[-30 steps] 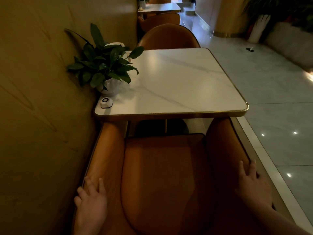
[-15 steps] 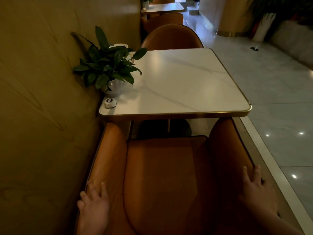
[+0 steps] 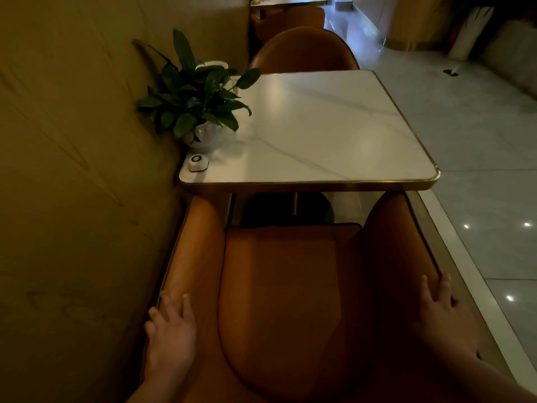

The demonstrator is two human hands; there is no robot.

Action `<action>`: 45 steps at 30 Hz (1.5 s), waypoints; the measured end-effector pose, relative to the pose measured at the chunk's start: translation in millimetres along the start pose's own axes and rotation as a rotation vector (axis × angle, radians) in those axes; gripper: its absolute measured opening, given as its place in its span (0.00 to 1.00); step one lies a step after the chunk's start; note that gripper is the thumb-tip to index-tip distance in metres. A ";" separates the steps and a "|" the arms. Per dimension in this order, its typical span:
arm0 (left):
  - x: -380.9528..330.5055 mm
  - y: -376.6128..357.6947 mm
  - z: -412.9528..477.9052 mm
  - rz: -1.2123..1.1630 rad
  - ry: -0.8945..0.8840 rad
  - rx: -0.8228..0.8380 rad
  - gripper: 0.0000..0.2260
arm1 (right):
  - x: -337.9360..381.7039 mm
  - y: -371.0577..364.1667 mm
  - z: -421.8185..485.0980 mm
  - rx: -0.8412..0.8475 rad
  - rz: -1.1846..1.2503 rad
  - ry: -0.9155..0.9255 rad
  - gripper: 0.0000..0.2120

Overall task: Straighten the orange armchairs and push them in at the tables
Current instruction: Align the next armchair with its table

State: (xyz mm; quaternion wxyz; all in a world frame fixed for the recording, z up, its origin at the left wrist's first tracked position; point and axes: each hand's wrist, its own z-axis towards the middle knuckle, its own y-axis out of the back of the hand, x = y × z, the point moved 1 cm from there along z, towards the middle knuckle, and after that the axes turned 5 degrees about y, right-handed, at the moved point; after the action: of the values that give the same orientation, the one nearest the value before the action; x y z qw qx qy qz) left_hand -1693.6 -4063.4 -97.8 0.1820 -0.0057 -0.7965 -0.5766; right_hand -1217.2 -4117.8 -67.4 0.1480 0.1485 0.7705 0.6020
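Both hands rest flat, fingers spread, on the orange armchair [image 3: 279, 301]: left hand [image 3: 171, 338] on the wall-side arm, right hand [image 3: 441, 318] opposite. The bench [image 3: 319, 183] lies straight ahead, armrest tips at its edge.

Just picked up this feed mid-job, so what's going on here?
A person stands behind an orange armchair, left hand flat on its left arm and right hand on its right arm. The chair squarely faces a marble-topped table, the tips of its arms at the table's near edge. A potted plant and a small white call button sit on the table by the wall.
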 end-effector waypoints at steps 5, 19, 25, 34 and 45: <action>-0.6 -0.5 -4.2 0.012 0.008 -0.106 0.31 | -0.4 -2.9 -2.1 0.008 0.030 -0.009 0.48; -0.4 1.4 -3.1 0.021 0.007 -0.070 0.35 | -0.8 -3.2 -1.7 0.015 0.015 -0.026 0.50; 2.2 -1.9 -7.1 0.016 -0.001 -0.075 0.35 | -4.4 -7.5 -2.0 0.012 0.008 -0.008 0.49; -0.4 -0.6 -8.6 -0.010 -0.017 -0.049 0.37 | -3.1 -5.9 -1.5 0.120 0.047 -0.032 0.48; -27.1 50.5 -44.5 -0.199 -0.080 0.106 0.39 | 9.6 22.2 -25.9 0.118 -0.012 0.196 0.39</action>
State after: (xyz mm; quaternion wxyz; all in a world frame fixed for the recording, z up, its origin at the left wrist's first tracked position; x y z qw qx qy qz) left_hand -1644.7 -4082.1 -47.5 0.0921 0.0602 -0.8290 -0.5484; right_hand -1235.4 -4131.6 -40.4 0.0663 0.0928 0.8163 0.5662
